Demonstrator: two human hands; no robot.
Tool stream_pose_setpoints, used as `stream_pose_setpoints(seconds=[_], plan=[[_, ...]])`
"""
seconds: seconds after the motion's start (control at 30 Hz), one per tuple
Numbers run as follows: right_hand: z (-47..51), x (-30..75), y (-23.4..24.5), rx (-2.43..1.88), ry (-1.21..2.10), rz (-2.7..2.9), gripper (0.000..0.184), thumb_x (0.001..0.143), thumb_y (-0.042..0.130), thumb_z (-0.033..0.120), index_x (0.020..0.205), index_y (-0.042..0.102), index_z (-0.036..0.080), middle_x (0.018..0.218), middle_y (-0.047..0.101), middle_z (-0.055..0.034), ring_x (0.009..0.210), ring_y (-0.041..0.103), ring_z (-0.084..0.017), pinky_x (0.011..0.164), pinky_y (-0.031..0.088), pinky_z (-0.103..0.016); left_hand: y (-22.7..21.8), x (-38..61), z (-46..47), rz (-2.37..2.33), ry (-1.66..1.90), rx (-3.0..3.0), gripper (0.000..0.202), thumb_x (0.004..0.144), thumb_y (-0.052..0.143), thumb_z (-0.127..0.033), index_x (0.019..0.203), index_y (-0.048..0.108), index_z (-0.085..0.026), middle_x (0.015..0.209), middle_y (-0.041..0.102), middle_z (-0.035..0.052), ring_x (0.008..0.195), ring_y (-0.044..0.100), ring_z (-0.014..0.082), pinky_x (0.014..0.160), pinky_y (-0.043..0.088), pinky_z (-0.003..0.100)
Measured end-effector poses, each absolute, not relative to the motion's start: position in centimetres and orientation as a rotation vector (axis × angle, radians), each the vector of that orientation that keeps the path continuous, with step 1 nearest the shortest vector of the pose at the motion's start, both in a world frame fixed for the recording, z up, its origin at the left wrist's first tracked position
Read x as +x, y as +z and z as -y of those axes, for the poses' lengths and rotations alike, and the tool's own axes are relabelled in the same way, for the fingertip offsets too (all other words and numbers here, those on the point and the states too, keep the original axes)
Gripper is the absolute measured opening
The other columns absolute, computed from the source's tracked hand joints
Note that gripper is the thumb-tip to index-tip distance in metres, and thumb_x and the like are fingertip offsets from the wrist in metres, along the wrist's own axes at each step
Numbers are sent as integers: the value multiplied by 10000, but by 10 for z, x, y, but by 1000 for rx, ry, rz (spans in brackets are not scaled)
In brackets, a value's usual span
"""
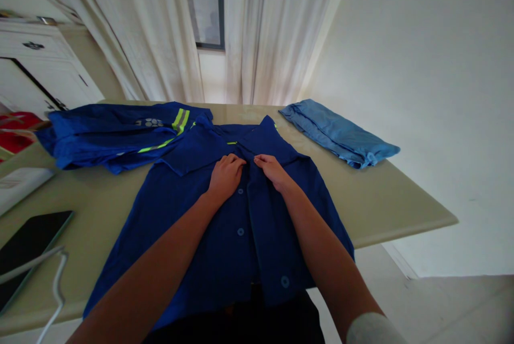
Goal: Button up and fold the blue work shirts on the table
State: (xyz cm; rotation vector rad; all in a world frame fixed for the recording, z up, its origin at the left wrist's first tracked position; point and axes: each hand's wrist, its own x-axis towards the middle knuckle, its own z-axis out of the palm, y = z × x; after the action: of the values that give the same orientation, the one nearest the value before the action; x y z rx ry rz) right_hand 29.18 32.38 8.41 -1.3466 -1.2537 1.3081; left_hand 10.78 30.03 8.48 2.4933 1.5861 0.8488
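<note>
Blue jacket [225,247] lies lengthwise ahead, its front opening [252,221] running between right hand [273,171], pinching one edge, and left hand [227,177], fingers curled, grip unclear.

A jacket [225,247] is lying mid-counter [389,207], its hem extending past the near edge. The left hand [227,175] and right hand [272,168] are resting side by side on its front. A second garment [108,129] is lying beyond it to the left; a third garment [337,132] is lying apart, far right. Leftmost, a flat box [24,186] is sitting behind a tablet [40,234], a cable [59,279] crossing before it. Curtains [140,28] are flanking a window [204,1] behind; a cabinet [48,65] is standing back left, a wall [433,92] rising right.
</note>
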Motion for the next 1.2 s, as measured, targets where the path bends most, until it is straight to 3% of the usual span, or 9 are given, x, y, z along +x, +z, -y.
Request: stream_pose_setpoints(seconds=[0.13, 0.27, 0.53, 0.7, 0.8, 0.9, 1.1, 1.2], plan=[[-321, 293, 87, -1242, 1386, 1206, 251, 727, 789, 397, 859, 725, 195, 749, 678, 21, 680, 569, -140, 632, 431, -247, 81, 106, -304, -1546, 869, 2462, 250, 975, 510, -180, 1103, 722, -209, 1100, 693, 94, 1046, 621, 254, 973, 499, 396], [-317, 295, 90, -1191, 1464, 1184, 379, 607, 856, 292, 961, 747, 213, 795, 708, 22, 675, 591, -139, 642, 446, -256, 80, 105, -308, -1538, 931, 2389, 231, 974, 504, -170, 1084, 708, -178, 1089, 710, 103, 1045, 636, 262, 997, 495, 409], [-318, 289, 84, -1207, 1304, 1287, 284, 693, 810, 348, 915, 702, 207, 690, 595, 63, 597, 482, -98, 570, 368, -228, 79, 102, -307, -1502, 956, 2371, 235, 938, 526, -143, 1071, 710, -202, 1099, 727, 86, 1053, 648, 259, 992, 507, 413], [-316, 289, 89, -1327, 1345, 1242, 289, 783, 754, 396, 982, 625, 232, 693, 587, 55, 594, 527, -118, 517, 396, -216, 86, 105, -302, -1515, 895, 2392, 233, 941, 522, -153, 1046, 724, -204, 1108, 721, 95, 1051, 649, 258, 1005, 505, 413], [-309, 295, 96, -1368, 1364, 1368, 401, 696, 856, 388, 985, 646, 206, 706, 610, 35, 605, 545, -120, 503, 420, -215, 86, 105, -302, -1559, 909, 2349, 232, 969, 503, -187, 1076, 709, -205, 1100, 726, 93, 1043, 654, 254, 988, 511, 401], [-302, 301, 103, -1374, 1391, 1594, 392, 609, 909, 323, 882, 674, 169, 668, 606, 22, 596, 536, -118, 476, 402, -212, 83, 104, -305, -1587, 936, 2305, 222, 977, 500, -193, 1075, 699, -207, 1087, 730, 87, 1045, 660, 245, 985, 513, 386], [-303, 302, 109, -1373, 1400, 1484, 220, 640, 741, 225, 848, 678, 191, 627, 581, 51, 548, 494, -106, 480, 369, -208, 81, 101, -307, -1549, 917, 2319, 283, 922, 499, -100, 1100, 700, -192, 1085, 719, 90, 1026, 661, 233, 977, 520, 374], [-308, 303, 109, -1350, 1429, 1214, 292, 638, 607, 217, 918, 689, 213, 623, 578, 64, 540, 501, -117, 516, 399, -219, 81, 102, -306, -1565, 863, 2341, 282, 922, 505, -114, 1096, 710, -197, 1078, 706, 92, 1033, 656, 243, 984, 517, 384]])
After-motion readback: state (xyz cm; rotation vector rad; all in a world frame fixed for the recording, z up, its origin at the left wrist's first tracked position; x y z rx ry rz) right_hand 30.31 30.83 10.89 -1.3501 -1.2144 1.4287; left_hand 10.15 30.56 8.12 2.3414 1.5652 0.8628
